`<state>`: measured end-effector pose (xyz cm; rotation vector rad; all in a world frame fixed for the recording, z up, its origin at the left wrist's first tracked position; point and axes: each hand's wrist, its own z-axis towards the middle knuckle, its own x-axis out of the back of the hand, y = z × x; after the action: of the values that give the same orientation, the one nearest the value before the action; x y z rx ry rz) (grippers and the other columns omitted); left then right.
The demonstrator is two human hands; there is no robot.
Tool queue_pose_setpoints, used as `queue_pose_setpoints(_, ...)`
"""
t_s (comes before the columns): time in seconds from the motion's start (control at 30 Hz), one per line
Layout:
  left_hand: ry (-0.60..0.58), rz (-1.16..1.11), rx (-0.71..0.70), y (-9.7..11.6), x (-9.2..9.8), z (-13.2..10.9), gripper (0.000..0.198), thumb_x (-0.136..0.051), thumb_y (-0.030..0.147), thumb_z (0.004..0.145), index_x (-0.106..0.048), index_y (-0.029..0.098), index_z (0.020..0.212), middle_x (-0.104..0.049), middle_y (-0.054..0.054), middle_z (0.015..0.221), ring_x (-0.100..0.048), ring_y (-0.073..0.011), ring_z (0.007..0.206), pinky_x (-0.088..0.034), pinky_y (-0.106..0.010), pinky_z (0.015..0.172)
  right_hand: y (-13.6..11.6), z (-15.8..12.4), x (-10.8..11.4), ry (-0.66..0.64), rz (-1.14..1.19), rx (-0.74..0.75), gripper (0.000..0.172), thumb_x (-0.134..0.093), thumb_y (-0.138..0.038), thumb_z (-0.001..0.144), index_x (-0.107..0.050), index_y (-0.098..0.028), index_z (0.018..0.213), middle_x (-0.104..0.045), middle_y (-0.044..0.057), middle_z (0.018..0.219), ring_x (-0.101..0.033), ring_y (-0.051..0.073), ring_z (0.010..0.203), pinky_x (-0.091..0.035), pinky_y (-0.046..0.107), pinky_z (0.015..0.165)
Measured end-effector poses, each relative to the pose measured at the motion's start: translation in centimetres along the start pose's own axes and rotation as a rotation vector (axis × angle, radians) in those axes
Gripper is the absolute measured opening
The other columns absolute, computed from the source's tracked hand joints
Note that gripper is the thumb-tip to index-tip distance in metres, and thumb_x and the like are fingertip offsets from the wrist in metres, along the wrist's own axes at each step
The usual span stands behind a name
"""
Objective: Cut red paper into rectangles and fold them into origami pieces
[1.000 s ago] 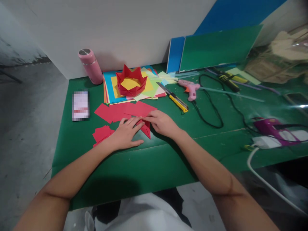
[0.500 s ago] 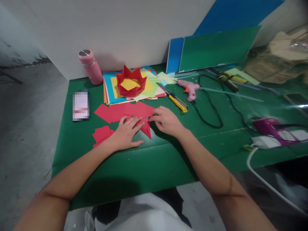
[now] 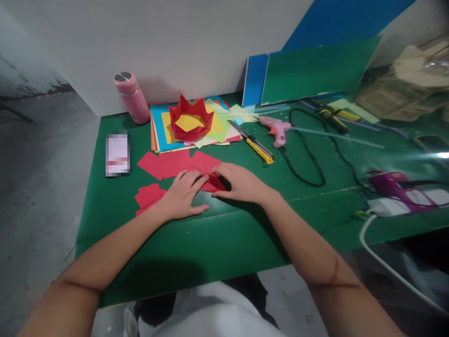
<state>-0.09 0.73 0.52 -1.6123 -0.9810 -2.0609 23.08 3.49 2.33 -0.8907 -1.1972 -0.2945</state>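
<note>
My left hand (image 3: 184, 193) lies flat, fingers stretched out, pressing down on a small folded red paper piece (image 3: 212, 183) on the green table (image 3: 217, 238). My right hand (image 3: 242, 182) rests on the same piece from the right, fingers curled over its edge and pressing it down. Flat red paper sheets (image 3: 175, 164) lie just behind the hands, and smaller folded red pieces (image 3: 149, 195) sit to the left of my left wrist.
A red paper crown (image 3: 191, 122) stands on a stack of coloured sheets (image 3: 164, 133) at the back. Around it: pink bottle (image 3: 131, 97), phone (image 3: 118, 153), yellow utility knife (image 3: 254, 142), pink glue gun (image 3: 277, 130) with black cord, purple tool (image 3: 400, 185), green and blue boards (image 3: 315, 70).
The pointed tip of the red piece that stuck out toward me has been folded over. My right hand slid down and left onto the piece; my left hand barely moved.
</note>
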Motion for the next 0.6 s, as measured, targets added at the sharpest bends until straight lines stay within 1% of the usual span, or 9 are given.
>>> queue_pose_setpoints(0.07, 0.003, -0.023, 0.001, -0.1, -0.1, 0.0, 0.074, -0.055, 0.054, 0.086, -0.037, 0.009, 0.142, -0.044, -0.02, 0.144, -0.035, -0.0334, 0.138, -0.021, -0.052, 0.116, 0.0, -0.1, 0.0, -0.005, 0.004, -0.01, 0.041, -0.068, -0.04, 0.08, -0.054, -0.02, 0.113, -0.064, 0.011, 0.11, -0.06, 0.027, 0.098, -0.046, 0.035, 0.078)
queue_pose_setpoints(0.2, 0.011, -0.052, 0.018, -0.3, -0.4, 0.0, 0.074, -0.053, 0.054, 0.088, -0.031, 0.012, 0.145, -0.037, -0.017, 0.151, -0.02, -0.0329, 0.146, -0.011, -0.055, 0.119, 0.3, -0.1, 0.1, 0.032, 0.04, 0.004, 0.034, -0.064, -0.031, 0.082, -0.053, -0.021, 0.113, -0.064, 0.01, 0.111, -0.059, 0.025, 0.099, -0.045, 0.035, 0.08)
queue_pose_setpoints(0.3, 0.038, -0.043, 0.036, -0.3, -0.4, -0.1, 0.076, -0.055, 0.055, 0.087, -0.031, 0.012, 0.145, -0.028, -0.019, 0.155, -0.015, -0.0345, 0.147, -0.01, -0.057, 0.118, 0.6, -0.1, 0.2, 0.069, 0.066, 0.028, 0.032, -0.062, -0.026, 0.081, -0.053, -0.021, 0.111, -0.064, 0.01, 0.108, -0.059, 0.024, 0.097, -0.045, 0.033, 0.079)
queue_pose_setpoints(0.37, 0.058, -0.037, 0.031, -0.4, -0.5, -0.1, 0.075, -0.055, 0.054, 0.087, -0.033, 0.01, 0.143, -0.028, -0.02, 0.155, -0.017, -0.0346, 0.147, -0.011, -0.056, 0.118, 0.9, 0.0, 0.1, 0.083, 0.06, 0.049, 0.033, -0.062, -0.024, 0.081, -0.052, -0.021, 0.112, -0.065, 0.01, 0.106, -0.06, 0.024, 0.095, -0.045, 0.033, 0.078)
queue_pose_setpoints(0.43, 0.068, -0.029, 0.008, -0.4, -0.5, -0.2, 0.069, -0.054, 0.052, 0.088, -0.038, 0.01, 0.14, -0.034, -0.02, 0.151, -0.024, -0.0333, 0.144, -0.013, -0.055, 0.118, 1.2, 0.1, 0.0, 0.094, 0.033, 0.076, 0.032, -0.061, -0.022, 0.082, -0.053, -0.021, 0.112, -0.066, 0.009, 0.105, -0.06, 0.024, 0.095, -0.044, 0.035, 0.081)
queue_pose_setpoints(0.5, 0.071, -0.017, -0.013, -0.3, -0.4, -0.2, 0.062, -0.052, 0.051, 0.089, -0.043, 0.011, 0.137, -0.042, -0.019, 0.146, -0.032, -0.0323, 0.14, -0.016, -0.054, 0.116, 1.5, 0.2, -0.2, 0.112, -0.005, 0.112, 0.026, -0.058, -0.02, 0.085, -0.055, -0.021, 0.111, -0.067, 0.008, 0.108, -0.06, 0.023, 0.098, -0.042, 0.036, 0.085)
queue_pose_setpoints(0.6, 0.097, -0.011, -0.005, -0.4, -0.3, -0.1, 0.057, -0.052, 0.051, 0.089, -0.05, 0.013, 0.132, -0.05, -0.019, 0.136, -0.042, -0.0325, 0.13, -0.024, -0.054, 0.112, 1.7, 0.3, -0.5, 0.168, -0.092, 0.157, 0.017, -0.05, -0.017, 0.091, -0.061, -0.022, 0.103, -0.066, 0.008, 0.116, -0.057, 0.023, 0.107, -0.038, 0.039, 0.091)
